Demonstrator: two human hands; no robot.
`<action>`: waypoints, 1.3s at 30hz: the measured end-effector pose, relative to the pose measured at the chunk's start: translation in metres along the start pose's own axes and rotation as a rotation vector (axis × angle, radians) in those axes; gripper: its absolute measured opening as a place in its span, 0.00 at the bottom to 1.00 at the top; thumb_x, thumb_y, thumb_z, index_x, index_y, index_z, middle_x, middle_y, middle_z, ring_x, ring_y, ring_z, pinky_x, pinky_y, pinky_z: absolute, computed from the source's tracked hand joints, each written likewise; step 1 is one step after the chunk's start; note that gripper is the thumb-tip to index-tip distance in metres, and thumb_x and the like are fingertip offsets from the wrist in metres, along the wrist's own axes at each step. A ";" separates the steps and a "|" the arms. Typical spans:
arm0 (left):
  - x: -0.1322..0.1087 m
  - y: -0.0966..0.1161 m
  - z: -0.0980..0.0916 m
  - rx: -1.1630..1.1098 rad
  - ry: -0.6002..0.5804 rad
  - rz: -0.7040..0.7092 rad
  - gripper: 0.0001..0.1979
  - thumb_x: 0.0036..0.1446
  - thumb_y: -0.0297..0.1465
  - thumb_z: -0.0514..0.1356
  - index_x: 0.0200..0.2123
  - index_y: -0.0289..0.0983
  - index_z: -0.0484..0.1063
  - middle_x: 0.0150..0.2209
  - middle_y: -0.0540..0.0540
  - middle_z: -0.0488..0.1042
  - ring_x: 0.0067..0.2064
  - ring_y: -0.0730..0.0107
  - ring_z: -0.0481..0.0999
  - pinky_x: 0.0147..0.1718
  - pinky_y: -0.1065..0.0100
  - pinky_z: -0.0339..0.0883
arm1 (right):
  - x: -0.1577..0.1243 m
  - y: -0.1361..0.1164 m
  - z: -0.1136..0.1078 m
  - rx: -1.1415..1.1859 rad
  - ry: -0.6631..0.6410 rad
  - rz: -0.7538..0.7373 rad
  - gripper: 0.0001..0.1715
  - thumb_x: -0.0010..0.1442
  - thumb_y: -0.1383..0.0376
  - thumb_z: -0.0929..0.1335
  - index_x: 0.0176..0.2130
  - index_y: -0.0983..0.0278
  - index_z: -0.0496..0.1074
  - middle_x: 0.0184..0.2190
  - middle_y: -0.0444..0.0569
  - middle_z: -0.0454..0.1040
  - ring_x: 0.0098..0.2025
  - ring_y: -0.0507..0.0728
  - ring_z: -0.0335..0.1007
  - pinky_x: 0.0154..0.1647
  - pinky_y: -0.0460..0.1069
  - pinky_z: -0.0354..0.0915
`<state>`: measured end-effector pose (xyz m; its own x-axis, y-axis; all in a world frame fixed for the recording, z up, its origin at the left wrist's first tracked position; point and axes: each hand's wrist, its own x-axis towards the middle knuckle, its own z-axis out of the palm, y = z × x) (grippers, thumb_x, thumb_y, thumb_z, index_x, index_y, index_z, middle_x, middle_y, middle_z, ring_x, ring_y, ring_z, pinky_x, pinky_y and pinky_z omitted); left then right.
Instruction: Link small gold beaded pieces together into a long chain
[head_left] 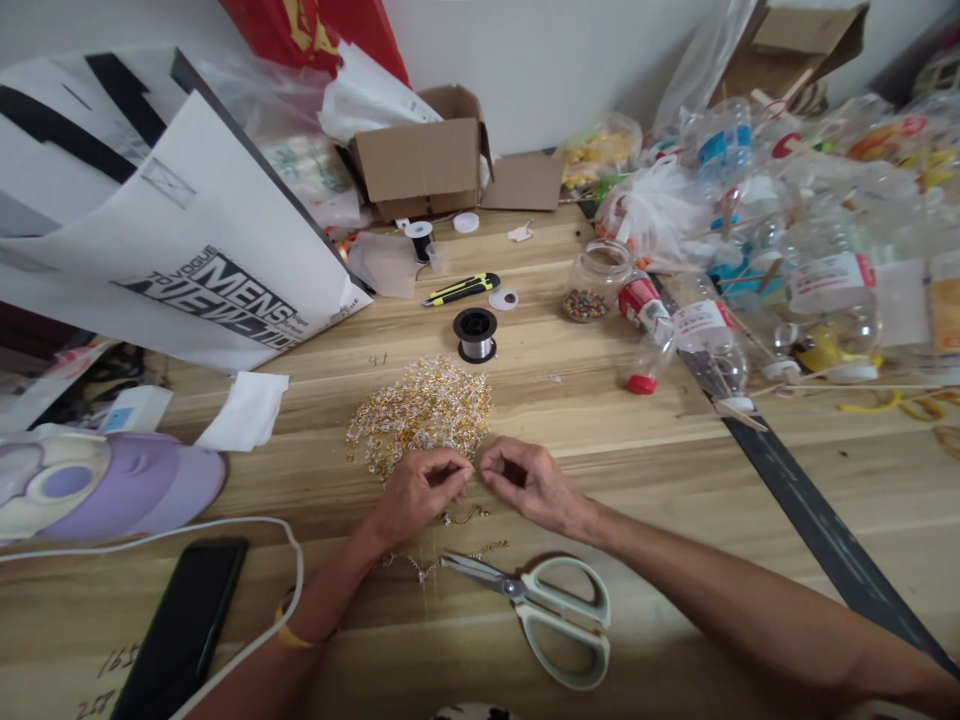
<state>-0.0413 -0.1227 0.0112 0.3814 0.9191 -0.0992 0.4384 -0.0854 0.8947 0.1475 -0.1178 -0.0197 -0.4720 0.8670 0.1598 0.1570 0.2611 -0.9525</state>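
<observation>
My left hand [426, 490] and my right hand [531, 482] face each other just in front of a pile of small gold and clear beads [427, 410]. Thumb and forefinger are pinched on both; whatever lies between the fingertips is too small to make out. A short gold chain [466, 516] hangs or lies just below the left fingers. Another thin chain [420, 572] rests on the table nearer me, partly under the blades of the pale-handled scissors [517, 590]. Beyond the beads stands a black spool of clear thread [475, 336].
A yellow-black utility knife [461, 289] and a jar of beads [589, 290] lie farther back. Plastic bottles [705, 330] crowd the right. On the left are a white bag [195, 240], a purple cap [150, 480], a phone [184, 630] and a white cable [289, 540].
</observation>
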 end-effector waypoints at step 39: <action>0.001 -0.005 -0.002 -0.111 -0.061 -0.043 0.07 0.55 0.30 0.59 0.30 0.32 0.75 0.23 0.48 0.75 0.25 0.73 0.74 0.27 0.73 0.68 | -0.001 0.000 0.000 -0.072 0.047 -0.074 0.06 0.61 0.66 0.66 0.33 0.66 0.72 0.27 0.47 0.69 0.29 0.51 0.63 0.30 0.46 0.61</action>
<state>-0.0449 -0.1206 0.0081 0.4139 0.8958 -0.1621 0.3645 0.0000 0.9312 0.1481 -0.1186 -0.0202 -0.4440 0.8626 0.2424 0.1861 0.3534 -0.9168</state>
